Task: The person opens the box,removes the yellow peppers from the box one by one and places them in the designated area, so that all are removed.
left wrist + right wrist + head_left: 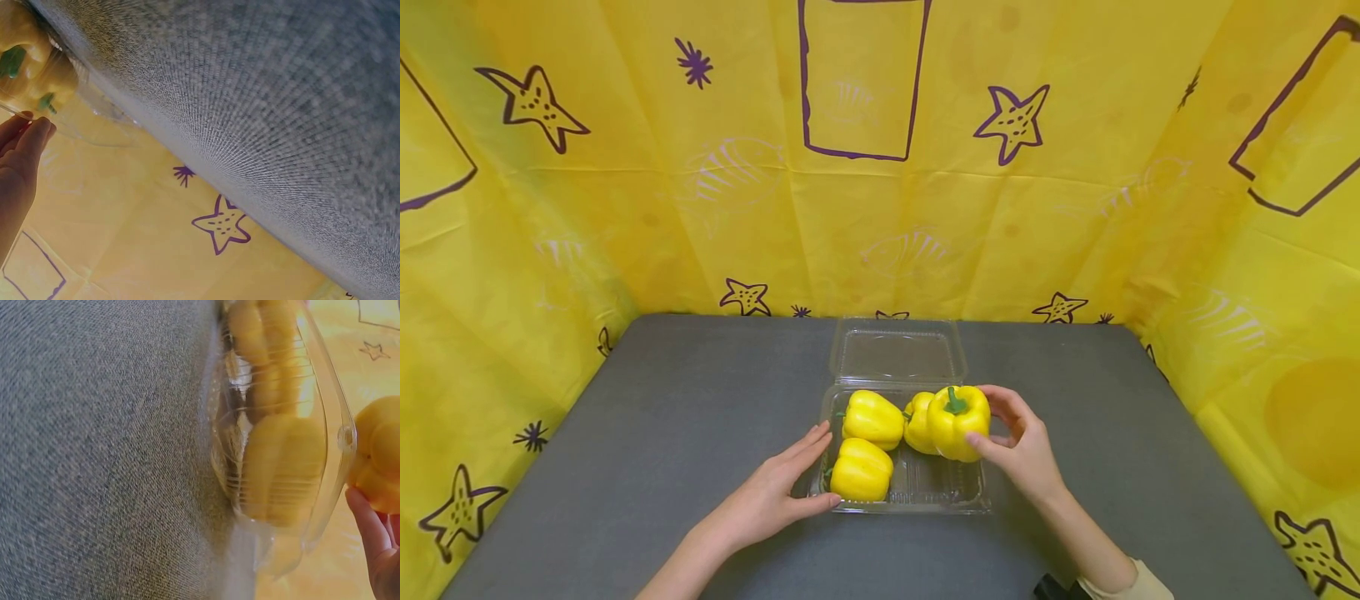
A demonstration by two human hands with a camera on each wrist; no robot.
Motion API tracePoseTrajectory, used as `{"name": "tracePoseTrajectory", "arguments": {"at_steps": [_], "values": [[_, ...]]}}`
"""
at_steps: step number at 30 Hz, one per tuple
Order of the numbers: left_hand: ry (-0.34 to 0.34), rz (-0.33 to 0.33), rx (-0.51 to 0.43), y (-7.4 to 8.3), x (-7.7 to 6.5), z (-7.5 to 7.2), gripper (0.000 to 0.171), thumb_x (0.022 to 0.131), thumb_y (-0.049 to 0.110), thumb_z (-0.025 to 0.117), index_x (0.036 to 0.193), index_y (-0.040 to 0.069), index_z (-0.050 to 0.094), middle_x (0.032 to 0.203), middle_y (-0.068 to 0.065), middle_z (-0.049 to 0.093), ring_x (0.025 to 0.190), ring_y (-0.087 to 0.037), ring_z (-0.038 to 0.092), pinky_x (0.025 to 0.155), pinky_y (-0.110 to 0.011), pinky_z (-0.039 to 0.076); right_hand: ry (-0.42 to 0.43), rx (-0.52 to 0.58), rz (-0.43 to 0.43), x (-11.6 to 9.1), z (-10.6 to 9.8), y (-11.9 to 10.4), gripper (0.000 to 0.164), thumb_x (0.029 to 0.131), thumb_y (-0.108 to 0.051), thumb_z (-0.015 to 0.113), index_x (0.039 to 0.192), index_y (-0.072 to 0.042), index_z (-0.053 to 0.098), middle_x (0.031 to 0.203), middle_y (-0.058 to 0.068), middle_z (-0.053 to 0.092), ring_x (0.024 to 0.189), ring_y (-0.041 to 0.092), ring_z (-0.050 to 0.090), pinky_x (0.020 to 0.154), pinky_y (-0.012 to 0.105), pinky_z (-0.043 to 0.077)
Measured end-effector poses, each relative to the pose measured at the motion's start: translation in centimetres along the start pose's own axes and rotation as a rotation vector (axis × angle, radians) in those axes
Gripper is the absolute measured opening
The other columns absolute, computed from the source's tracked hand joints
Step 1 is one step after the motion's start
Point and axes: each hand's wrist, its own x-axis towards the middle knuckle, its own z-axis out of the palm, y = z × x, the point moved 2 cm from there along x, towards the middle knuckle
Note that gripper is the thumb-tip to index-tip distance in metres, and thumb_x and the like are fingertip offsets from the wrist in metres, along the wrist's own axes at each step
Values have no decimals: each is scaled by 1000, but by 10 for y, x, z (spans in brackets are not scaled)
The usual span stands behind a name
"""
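My right hand grips a yellow bell pepper with its green stem facing up. In the right wrist view this bell pepper is above the rim, outside the wall of the clear plastic container. Two more yellow peppers, a rear one and a front one, lie on their sides in the container's left half. Another pepper sits at the back right, partly hidden by the held one. At the container's left rim rests my left hand, fingers extended, thumb by the front corner.
The container's hinged lid lies folded back toward the far table edge. A grey cloth covers the table. Yellow curtains with purple starfish drawings stand behind and on both sides. A dark object shows near the right sleeve.
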Motion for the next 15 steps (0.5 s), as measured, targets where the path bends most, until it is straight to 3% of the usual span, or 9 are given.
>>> {"name": "tracePoseTrajectory", "arguments": {"at_steps": [10, 15], "values": [[-8, -10, -10, 0, 0, 0, 84, 84, 50, 73, 147, 3, 42, 156, -8, 33, 139, -30, 35, 105, -53, 37, 109, 51, 36, 7, -9, 2, 50, 78, 14, 70, 124, 10, 53, 114, -1, 64, 100, 12, 62, 72, 26, 57], [-16, -23, -13, 0, 0, 0, 86, 84, 53, 71, 148, 5, 41, 156, -8, 32, 139, -30, 36, 105, -53, 37, 162, 22, 41, 11, -15, 3, 48, 79, 14, 70, 124, 10, 53, 114, -3, 64, 101, 13, 60, 84, 18, 52]]}}
